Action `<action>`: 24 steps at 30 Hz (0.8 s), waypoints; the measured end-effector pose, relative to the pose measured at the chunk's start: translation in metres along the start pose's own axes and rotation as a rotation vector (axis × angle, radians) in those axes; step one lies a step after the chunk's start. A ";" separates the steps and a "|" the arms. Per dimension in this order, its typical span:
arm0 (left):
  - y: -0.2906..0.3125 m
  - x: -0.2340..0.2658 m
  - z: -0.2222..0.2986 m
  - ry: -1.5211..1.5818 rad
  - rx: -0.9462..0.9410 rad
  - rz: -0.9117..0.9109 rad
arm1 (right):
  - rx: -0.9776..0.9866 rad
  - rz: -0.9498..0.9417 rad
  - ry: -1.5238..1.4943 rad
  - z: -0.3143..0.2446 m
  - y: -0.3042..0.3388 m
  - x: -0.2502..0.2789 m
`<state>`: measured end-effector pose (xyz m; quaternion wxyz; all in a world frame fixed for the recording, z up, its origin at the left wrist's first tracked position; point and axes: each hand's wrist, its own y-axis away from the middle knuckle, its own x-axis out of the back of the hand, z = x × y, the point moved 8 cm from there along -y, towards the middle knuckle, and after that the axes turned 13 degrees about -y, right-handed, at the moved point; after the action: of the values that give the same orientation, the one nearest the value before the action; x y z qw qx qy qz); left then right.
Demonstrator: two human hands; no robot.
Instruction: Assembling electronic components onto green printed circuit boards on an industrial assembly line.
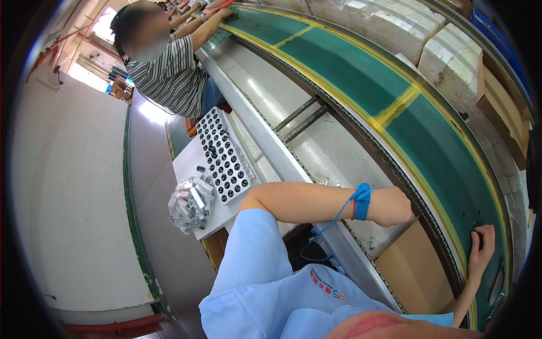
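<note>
My left hand (390,207) is curled closed above the near rail of the conveyor, a blue wrist strap (362,202) with a coiled cord round its wrist. Its fingertips are turned out of sight, so what it may hold is hidden. On the right, my right hand (483,246) rests over the green conveyor belt (440,152) with thumb and fingers bent together. A dark spot shows between them, too small to name. Tiny black parts (464,214) lie on the belt just beyond those fingers.
A white tray (251,176) with rows of round black parts stands left on a white table, beside a heap of clear plastic bags (191,204). Foam boxes (446,53) and a cardboard box (502,107) line the far side. A co-worker (169,79) sits farther up the line.
</note>
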<state>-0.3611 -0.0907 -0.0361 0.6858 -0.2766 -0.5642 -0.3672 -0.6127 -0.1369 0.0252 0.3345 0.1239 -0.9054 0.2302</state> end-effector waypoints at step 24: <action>-0.001 0.000 -0.001 0.016 0.000 -0.011 | 0.009 0.009 0.065 0.003 -0.001 0.002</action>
<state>-0.3615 -0.0920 -0.0365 0.6883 -0.2705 -0.5602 -0.3730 -0.6152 -0.1396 0.0251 0.3624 0.1138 -0.8935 0.2396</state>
